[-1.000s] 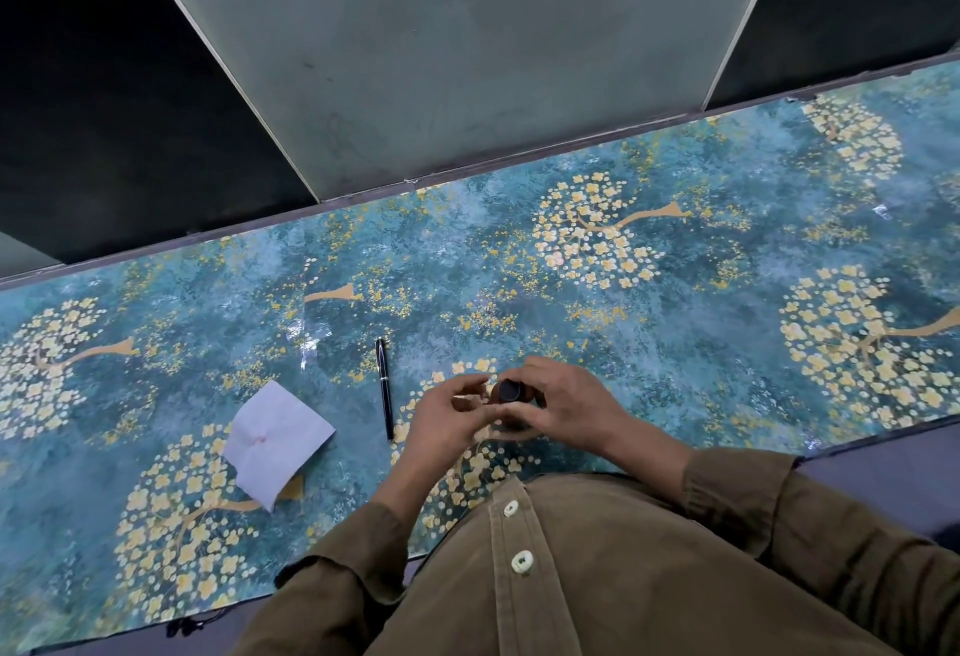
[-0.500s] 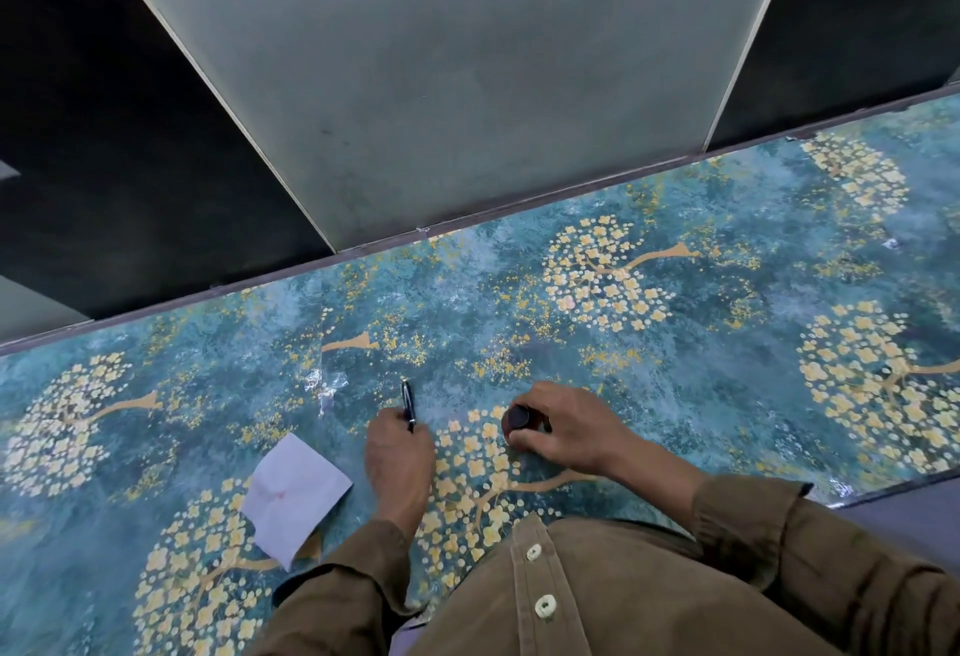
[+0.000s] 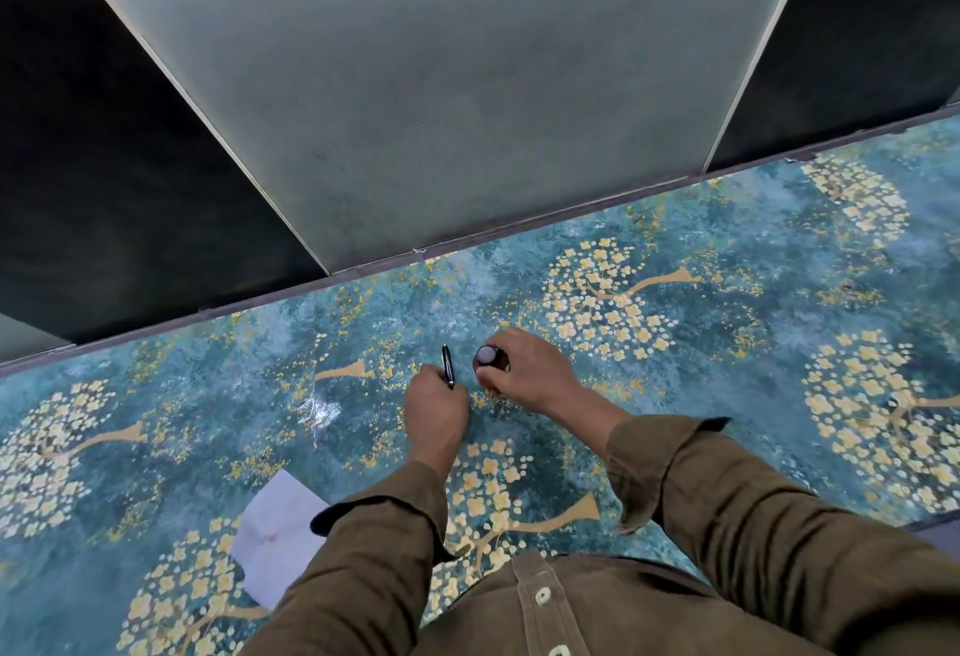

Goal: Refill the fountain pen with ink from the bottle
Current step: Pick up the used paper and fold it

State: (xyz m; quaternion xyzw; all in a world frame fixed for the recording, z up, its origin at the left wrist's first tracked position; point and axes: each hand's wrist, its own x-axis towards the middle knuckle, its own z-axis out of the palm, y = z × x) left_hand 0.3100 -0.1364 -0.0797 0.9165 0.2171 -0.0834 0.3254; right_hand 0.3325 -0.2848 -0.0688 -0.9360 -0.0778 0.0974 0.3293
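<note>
A slim black fountain pen point(image 3: 447, 364) sticks out from the top of my left hand point(image 3: 435, 407), whose fingers are closed around its lower part; the pen points away from me. Just to its right stands a small dark ink bottle point(image 3: 488, 359) with a black cap on, on the blue flowered table cover point(image 3: 727, 395). My right hand point(image 3: 530, 369) wraps around the bottle from the right and holds it upright on the cover. Most of the bottle's body is hidden by the fingers.
A white folded sheet of paper point(image 3: 275, 536) lies at the near left, partly under my left sleeve. The table's far edge point(image 3: 363, 273) runs along a pale floor strip between dark panels.
My left hand let go of the bottle, went left to the pen lying on the cover and closed on it. My right hand kept the bottle and moved it further from me.
</note>
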